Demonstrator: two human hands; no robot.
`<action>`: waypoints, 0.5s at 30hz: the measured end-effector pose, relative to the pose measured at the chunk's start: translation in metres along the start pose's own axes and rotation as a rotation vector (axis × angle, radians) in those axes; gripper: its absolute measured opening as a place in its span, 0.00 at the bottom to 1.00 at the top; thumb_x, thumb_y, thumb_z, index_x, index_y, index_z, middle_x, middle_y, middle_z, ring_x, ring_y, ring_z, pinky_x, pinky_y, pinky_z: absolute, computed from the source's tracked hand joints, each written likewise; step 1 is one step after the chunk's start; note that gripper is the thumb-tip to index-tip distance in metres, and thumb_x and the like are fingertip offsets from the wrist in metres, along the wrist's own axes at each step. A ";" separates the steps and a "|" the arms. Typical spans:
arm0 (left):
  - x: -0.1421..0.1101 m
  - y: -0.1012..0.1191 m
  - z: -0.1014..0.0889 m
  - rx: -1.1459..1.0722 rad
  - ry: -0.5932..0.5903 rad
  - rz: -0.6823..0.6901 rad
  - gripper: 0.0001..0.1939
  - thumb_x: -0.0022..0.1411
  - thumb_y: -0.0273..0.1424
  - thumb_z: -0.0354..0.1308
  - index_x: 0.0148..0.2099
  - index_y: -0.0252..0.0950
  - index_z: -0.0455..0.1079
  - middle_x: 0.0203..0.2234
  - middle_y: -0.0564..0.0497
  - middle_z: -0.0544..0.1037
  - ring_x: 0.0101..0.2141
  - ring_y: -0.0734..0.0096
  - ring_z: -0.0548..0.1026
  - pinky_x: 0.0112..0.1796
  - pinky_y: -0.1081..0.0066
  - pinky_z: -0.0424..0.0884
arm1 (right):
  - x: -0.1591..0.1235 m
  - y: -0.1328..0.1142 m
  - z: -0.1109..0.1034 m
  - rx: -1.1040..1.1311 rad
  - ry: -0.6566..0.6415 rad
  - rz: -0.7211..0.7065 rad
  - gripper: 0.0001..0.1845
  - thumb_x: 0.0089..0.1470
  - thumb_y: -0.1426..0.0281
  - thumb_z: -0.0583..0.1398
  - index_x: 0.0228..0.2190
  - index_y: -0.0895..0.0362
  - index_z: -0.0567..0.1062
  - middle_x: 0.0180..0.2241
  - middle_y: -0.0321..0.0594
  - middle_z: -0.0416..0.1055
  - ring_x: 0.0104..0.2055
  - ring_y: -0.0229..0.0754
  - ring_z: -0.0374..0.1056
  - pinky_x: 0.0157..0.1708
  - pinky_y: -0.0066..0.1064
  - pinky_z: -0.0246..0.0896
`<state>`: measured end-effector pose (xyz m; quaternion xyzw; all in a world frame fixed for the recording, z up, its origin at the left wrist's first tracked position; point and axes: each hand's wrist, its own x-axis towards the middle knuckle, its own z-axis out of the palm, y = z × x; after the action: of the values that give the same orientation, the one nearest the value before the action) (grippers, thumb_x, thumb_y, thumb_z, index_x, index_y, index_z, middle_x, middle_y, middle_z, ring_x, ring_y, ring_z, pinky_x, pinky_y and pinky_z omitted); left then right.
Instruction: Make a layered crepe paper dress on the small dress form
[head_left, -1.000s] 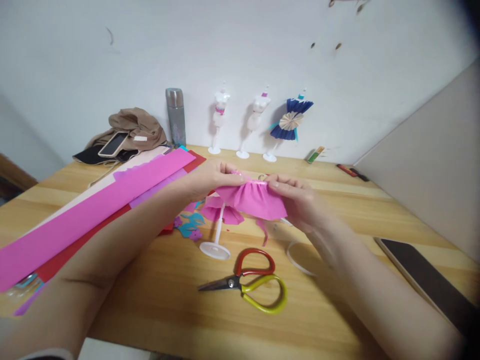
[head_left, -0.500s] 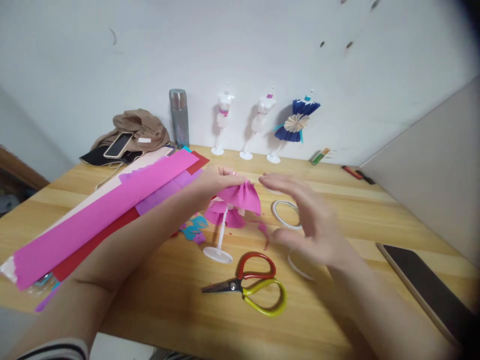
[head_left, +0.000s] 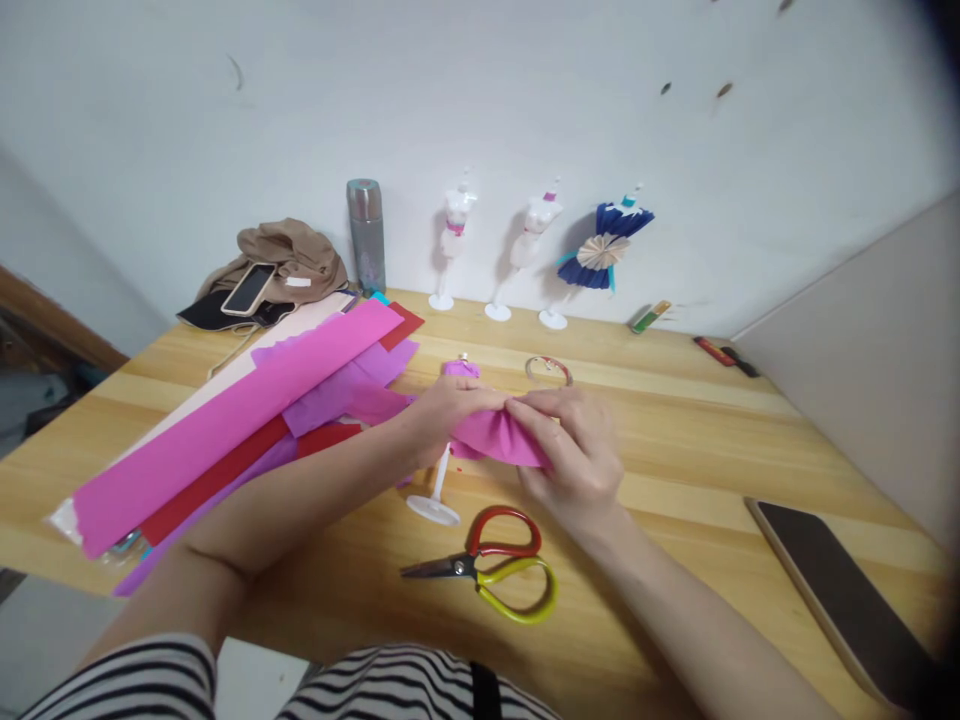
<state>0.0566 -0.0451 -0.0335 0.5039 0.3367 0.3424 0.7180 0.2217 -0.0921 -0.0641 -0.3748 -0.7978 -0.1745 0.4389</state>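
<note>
A small white mannequin on a round-footed stand (head_left: 433,510) is in front of me, its bust wrapped in pink-purple paper (head_left: 461,369). Gathered pink crepe paper (head_left: 499,438) spreads at its waist. My left hand (head_left: 442,412) is closed on the paper's upper edge, close against the mannequin. From the right, my right hand (head_left: 576,455) pinches the same paper, thumb and fingertips on its folds. Both hands hide much of the mannequin's body. Below them on the table lie scissors (head_left: 460,568) with one red and one yellow handle, blades pointing left.
Pink paper strips (head_left: 240,425) and other coloured sheets are piled at left. Three mannequins stand by the wall, one in a blue paper dress (head_left: 596,260). A flask (head_left: 366,240), a tape ring (head_left: 529,370), a glue stick (head_left: 649,317) and a phone (head_left: 832,590) are also here.
My right hand, spread and apart from the paper before, has moved left and closed on the pink paper. My left hand keeps its hold, a little lower in view.
</note>
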 end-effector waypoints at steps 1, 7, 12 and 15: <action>0.000 0.000 0.000 -0.031 -0.011 -0.037 0.12 0.52 0.32 0.63 0.22 0.35 0.66 0.19 0.53 0.67 0.23 0.75 0.65 0.24 0.74 0.63 | 0.002 0.000 -0.002 0.019 0.003 0.012 0.22 0.55 0.78 0.59 0.50 0.49 0.72 0.37 0.44 0.76 0.39 0.52 0.73 0.38 0.46 0.66; 0.000 -0.002 -0.002 -0.064 -0.190 -0.165 0.22 0.48 0.48 0.67 0.33 0.32 0.75 0.23 0.47 0.76 0.24 0.68 0.75 0.22 0.72 0.70 | 0.008 0.001 -0.012 0.303 0.050 0.291 0.13 0.56 0.76 0.60 0.40 0.49 0.77 0.33 0.43 0.76 0.35 0.49 0.71 0.38 0.45 0.66; 0.013 -0.008 -0.013 -0.045 -0.271 -0.216 0.31 0.50 0.54 0.65 0.42 0.31 0.74 0.24 0.45 0.79 0.23 0.67 0.77 0.22 0.73 0.72 | 0.003 0.005 -0.007 0.537 0.034 0.644 0.08 0.53 0.75 0.62 0.33 0.48 0.78 0.31 0.37 0.77 0.34 0.47 0.72 0.35 0.38 0.66; 0.022 -0.014 -0.018 -0.020 -0.322 -0.312 0.34 0.46 0.57 0.64 0.40 0.31 0.74 0.24 0.45 0.78 0.23 0.65 0.78 0.21 0.74 0.71 | 0.003 0.008 -0.004 0.497 0.037 0.597 0.09 0.51 0.76 0.61 0.30 0.50 0.78 0.27 0.35 0.75 0.31 0.44 0.70 0.32 0.36 0.63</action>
<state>0.0551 -0.0217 -0.0548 0.4866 0.2882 0.1460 0.8117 0.2293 -0.0876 -0.0597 -0.4694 -0.6636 0.1529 0.5621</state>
